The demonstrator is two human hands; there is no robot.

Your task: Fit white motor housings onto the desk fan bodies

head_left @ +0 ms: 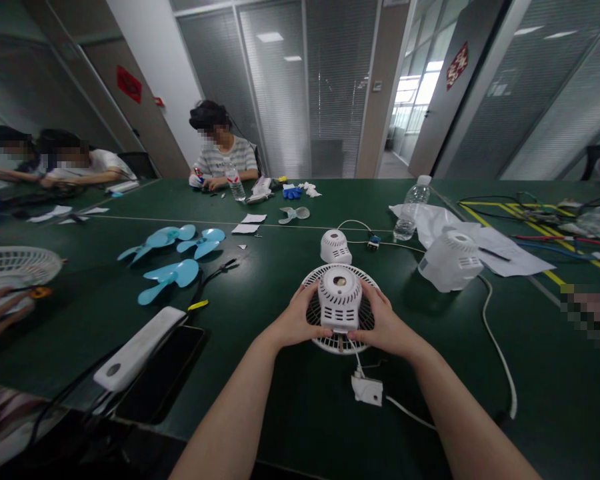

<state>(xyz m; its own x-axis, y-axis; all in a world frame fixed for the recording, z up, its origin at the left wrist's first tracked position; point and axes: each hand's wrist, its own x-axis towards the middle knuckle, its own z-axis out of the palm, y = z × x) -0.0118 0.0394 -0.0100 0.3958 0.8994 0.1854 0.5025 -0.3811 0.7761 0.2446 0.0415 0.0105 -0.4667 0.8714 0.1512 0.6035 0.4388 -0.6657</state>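
Note:
Both my hands clasp a white fan motor housing [340, 308] with vent slots and a round hole in its top. My left hand [300, 318] closes on its left side and my right hand [383, 323] on its right, thumbs at the lower front edge. Under the housing lies a round white fan grille [325, 344]. A thin cable runs from the housing's front to a small white plate [367, 390] on the table. Just behind stands a second white housing [334, 245], whose wire leads to a small blue part [374, 241].
Blue fan blades [173, 277] lie left, near a white power bank [140, 350] and a dark phone [163, 373]. Right are a frosted plastic-wrapped housing [453, 260], a water bottle [413, 210] and papers [515, 250]. A co-worker's hand [3, 317] touches a grille [23, 260]. Another person [225, 157] sits opposite.

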